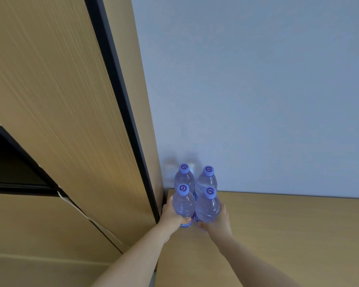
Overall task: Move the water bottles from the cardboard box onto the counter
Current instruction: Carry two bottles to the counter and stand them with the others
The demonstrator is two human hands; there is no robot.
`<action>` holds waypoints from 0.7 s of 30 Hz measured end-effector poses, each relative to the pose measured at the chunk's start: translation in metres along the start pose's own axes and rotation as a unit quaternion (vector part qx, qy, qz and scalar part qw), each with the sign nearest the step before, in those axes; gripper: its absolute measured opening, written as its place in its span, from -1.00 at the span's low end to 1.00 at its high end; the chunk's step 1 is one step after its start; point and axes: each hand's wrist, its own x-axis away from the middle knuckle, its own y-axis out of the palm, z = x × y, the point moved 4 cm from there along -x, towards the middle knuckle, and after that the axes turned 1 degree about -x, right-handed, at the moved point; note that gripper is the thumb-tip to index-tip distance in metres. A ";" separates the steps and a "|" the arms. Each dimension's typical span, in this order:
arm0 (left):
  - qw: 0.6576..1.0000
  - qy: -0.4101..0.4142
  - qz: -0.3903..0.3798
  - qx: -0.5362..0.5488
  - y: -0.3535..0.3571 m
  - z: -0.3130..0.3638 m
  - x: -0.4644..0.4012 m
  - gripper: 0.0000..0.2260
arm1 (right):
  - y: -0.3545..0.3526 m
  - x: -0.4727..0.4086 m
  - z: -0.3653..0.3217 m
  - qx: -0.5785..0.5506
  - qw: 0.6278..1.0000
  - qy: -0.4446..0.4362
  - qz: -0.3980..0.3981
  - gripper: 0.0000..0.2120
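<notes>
Two front bottles (195, 206) stand upright on the counter (278, 235) in its back-left corner, touching the two behind, the left hand (172, 214) curled round one, the right hand (218, 221) round the other, so letting go means drawing straight back

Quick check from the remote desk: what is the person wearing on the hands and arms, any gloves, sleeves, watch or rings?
Nothing shows on either limb. The left hand and right hand are bare, with no gloves. Both forearms are uncovered as far as the frame's lower edge, with no sleeve in view. No watch, band or ring shows on the visible sides.
</notes>
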 end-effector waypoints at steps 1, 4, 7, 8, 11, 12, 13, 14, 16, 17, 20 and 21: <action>1.000 0.005 0.000 -0.010 0.000 0.000 0.001 -0.74 | -0.001 0.000 0.001 -0.001 1.000 0.002 -0.003 -0.47; 0.999 0.013 0.004 -0.029 0.000 0.002 0.003 -0.69 | -0.001 -0.001 0.002 -0.007 1.000 0.005 -0.015 -0.48; 1.000 0.014 -0.005 -0.021 0.000 0.004 0.004 -0.76 | -0.003 0.002 0.005 0.008 1.000 0.007 -0.013 -0.38; 1.000 0.016 -0.007 -0.018 -0.001 0.004 0.005 -0.75 | -0.004 0.003 0.009 0.012 1.000 0.021 -0.011 -0.32; 1.000 0.000 -0.005 -0.022 -0.001 -0.001 0.011 -0.68 | -0.007 0.009 0.025 0.048 0.995 0.085 -0.023 -0.23; 1.000 -0.013 -0.001 -0.025 0.000 -0.004 0.015 -0.67 | -0.007 0.011 0.031 0.062 0.992 0.104 -0.036 -0.31; 0.999 -0.029 0.004 -0.025 0.002 -0.008 0.018 -0.65 | -0.007 0.014 0.036 0.077 0.989 0.118 -0.051 -0.41; 0.998 -0.048 0.011 -0.025 0.002 -0.012 0.022 -0.63 | -0.006 0.018 0.038 0.093 0.985 0.128 -0.066 -0.50; 0.995 -0.089 0.016 -0.038 0.002 -0.022 0.032 -0.66 | -0.002 0.024 0.043 0.119 0.980 0.131 -0.088 -0.61; 0.993 -0.102 0.016 -0.048 0.001 -0.028 0.038 -0.76 | 0.002 0.026 0.044 0.134 0.979 0.120 -0.099 -0.63; 0.988 -0.121 0.036 -0.090 -0.007 -0.046 0.056 -0.80 | 0.017 0.032 0.042 0.191 0.967 0.082 -0.145 -0.65; 0.985 -0.135 0.046 -0.101 -0.011 -0.055 0.063 -0.82 | 0.025 0.035 0.040 0.210 0.960 0.074 -0.168 -0.71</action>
